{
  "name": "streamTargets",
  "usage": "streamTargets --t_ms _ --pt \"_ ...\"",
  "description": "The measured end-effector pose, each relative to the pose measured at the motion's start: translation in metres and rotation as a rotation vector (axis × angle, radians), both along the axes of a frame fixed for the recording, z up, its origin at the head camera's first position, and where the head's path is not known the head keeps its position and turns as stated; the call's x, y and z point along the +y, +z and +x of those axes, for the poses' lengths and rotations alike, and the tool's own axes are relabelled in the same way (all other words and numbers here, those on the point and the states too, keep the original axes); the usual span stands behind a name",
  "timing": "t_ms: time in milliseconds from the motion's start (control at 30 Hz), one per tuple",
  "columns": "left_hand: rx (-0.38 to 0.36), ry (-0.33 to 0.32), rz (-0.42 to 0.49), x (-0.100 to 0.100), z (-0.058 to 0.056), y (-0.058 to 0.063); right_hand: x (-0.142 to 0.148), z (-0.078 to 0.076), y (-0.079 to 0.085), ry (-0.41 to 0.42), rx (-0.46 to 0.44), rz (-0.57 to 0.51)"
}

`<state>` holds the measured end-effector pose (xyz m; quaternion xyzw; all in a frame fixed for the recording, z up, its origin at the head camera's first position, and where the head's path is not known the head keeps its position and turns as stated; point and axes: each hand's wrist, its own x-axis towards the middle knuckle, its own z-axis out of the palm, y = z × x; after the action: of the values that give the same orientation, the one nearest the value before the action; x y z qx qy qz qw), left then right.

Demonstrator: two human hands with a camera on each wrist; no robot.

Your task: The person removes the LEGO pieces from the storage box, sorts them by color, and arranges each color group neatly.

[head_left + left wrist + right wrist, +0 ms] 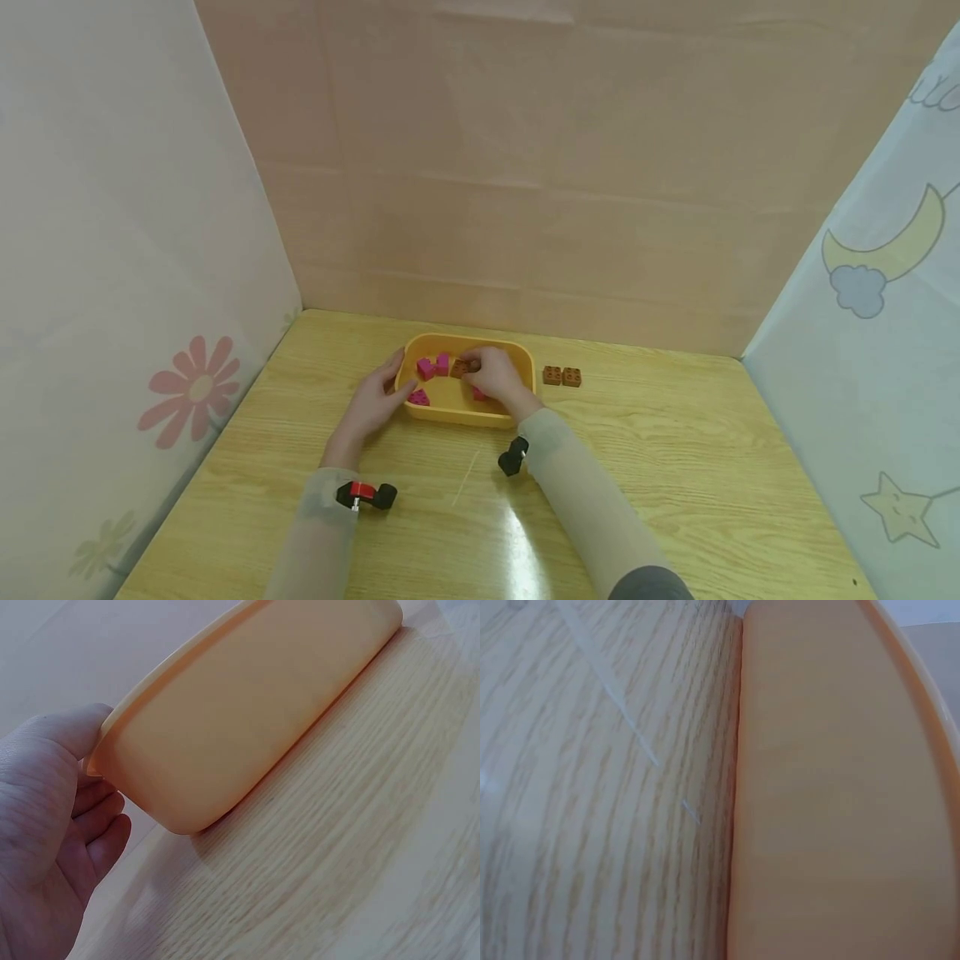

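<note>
A yellow-orange plastic basin (457, 416) stands on the wooden table. My left hand (375, 400) grips its left end, and in the left wrist view the thumb lies at the rim of the basin (225, 727) with the other fingers below it outside. My right hand (495, 375) reaches over the front rim into the basin and pinches a brown toy building brick (459, 368), partly covered by the fingertips. Left of it are pink bricks (426, 368), with another pink brick (418, 398) at the front left. A pink brick (478, 394) shows partly below the right hand.
Two brown bricks (562, 376) sit side by side on the table, just right of the basin. A beige sheet (510, 183) hangs behind the table (675, 467), and pale patterned panels stand on both sides. The right wrist view shows the basin's outer wall (832, 787) and the tabletop.
</note>
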<state>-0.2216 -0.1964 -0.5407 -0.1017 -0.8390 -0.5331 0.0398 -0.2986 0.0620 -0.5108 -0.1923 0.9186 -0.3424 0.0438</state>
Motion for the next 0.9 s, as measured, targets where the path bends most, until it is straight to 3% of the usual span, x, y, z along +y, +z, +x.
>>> streamTargets --t_ms 467,767,900 --pt "0.010 -0.001 -0.026 0.002 0.002 0.004 0.007 0.001 0.007 0.047 0.004 -0.058" --pt "0.021 -0.010 -0.024 0.001 0.003 0.005 0.019 0.007 0.020 0.058 -0.031 -0.189" --pt "0.016 -0.010 -0.026 0.001 0.003 0.006 0.034 0.013 0.029 0.069 -0.087 -0.282"
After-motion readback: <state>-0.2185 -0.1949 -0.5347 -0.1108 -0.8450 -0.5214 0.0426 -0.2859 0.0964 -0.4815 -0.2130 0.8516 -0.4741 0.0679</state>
